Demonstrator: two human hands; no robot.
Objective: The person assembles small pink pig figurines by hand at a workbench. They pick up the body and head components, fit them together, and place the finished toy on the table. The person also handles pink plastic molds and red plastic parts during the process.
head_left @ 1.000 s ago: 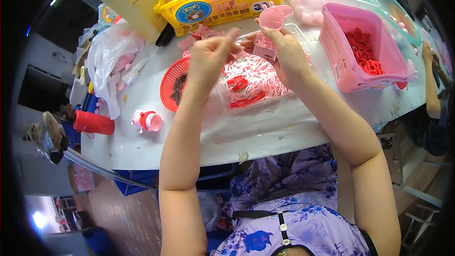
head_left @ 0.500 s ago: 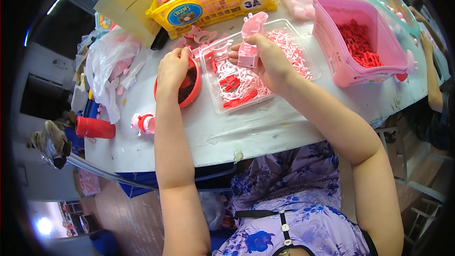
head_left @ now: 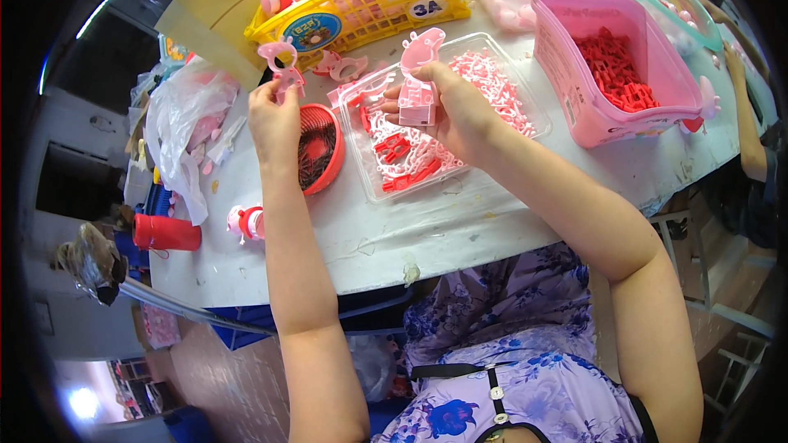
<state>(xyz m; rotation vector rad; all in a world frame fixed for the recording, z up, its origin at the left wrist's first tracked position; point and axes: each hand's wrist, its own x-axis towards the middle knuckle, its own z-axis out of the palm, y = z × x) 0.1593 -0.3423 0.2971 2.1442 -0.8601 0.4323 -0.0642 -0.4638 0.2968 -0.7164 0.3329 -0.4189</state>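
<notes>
My left hand (head_left: 275, 125) pinches a pink plastic part with a round opening (head_left: 283, 56), held up above the table's far left side. Just right of that wrist sits a round red basket (head_left: 337, 154) of small dark pieces, too fine to name. My right hand (head_left: 466, 111) grips a pink pig-shaped toy figure (head_left: 419, 55) with a blocky lower body, upright over a clear plastic tray (head_left: 371, 190). White and pink plastic links (head_left: 491, 86) and a few red parts (head_left: 396, 148) lie in the tray. More pink ring-shaped parts (head_left: 343, 66) lie behind the basket.
Behind stand a yellow crate (head_left: 361, 16) of pink-and-red pieces and a white bin (head_left: 513, 0). A pink tub (head_left: 566, 111) of red clips is at right. Plastic bags (head_left: 185, 115), a red cylinder (head_left: 167, 232) and a small pink-and-red figure (head_left: 245, 222) are left. Another person's arm (head_left: 745, 115) shows far right.
My left hand has moved left from behind the red basket and lifted, now with the pink ring-shaped part in its fingers. My right hand still holds the pig figure, slightly lower and further left.
</notes>
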